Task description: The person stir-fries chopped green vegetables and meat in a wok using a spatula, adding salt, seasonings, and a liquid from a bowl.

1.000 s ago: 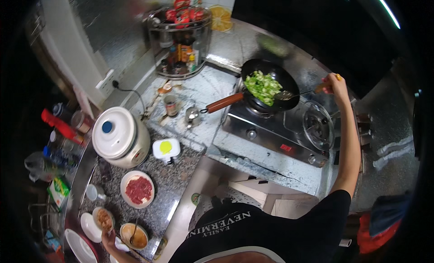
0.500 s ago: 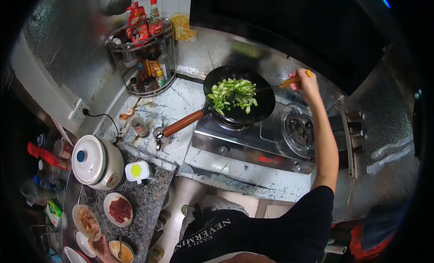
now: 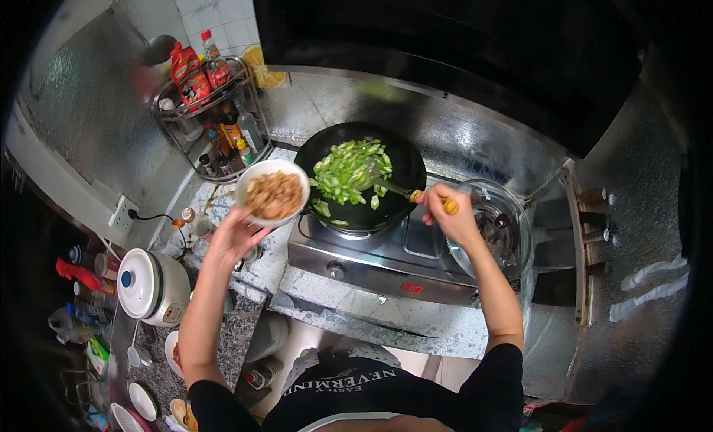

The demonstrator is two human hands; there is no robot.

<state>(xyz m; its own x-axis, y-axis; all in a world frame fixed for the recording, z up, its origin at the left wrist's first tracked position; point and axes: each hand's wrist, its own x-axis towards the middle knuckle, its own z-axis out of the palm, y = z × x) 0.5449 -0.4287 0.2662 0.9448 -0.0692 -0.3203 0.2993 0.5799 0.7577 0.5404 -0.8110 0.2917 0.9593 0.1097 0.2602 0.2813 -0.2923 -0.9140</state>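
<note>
Bowl [image 3: 261,167], white, filled with brown chopped pieces [image 3: 273,196]: left hand [image 3: 235,237] is gripping its near side, suspending it beside the wok and overlapping that rim from where I am standing. Spatula [image 3: 398,188], yellow-handled: right hand [image 3: 448,211] is closing firmly around the handle; its metal blade is lying among green vegetable slices [image 3: 345,164]. Wok [image 3: 410,161], black: sitting on the gas stove [image 3: 371,255]'s left burner. Clear glass vessel or lid [image 3: 524,231], which I cannot tell: crowding the right burner. Two-tier rack [image 3: 210,99]: holding bottles beyond the bowl. Electric cooker [image 3: 171,285], white: standing left of the left forearm.
</note>
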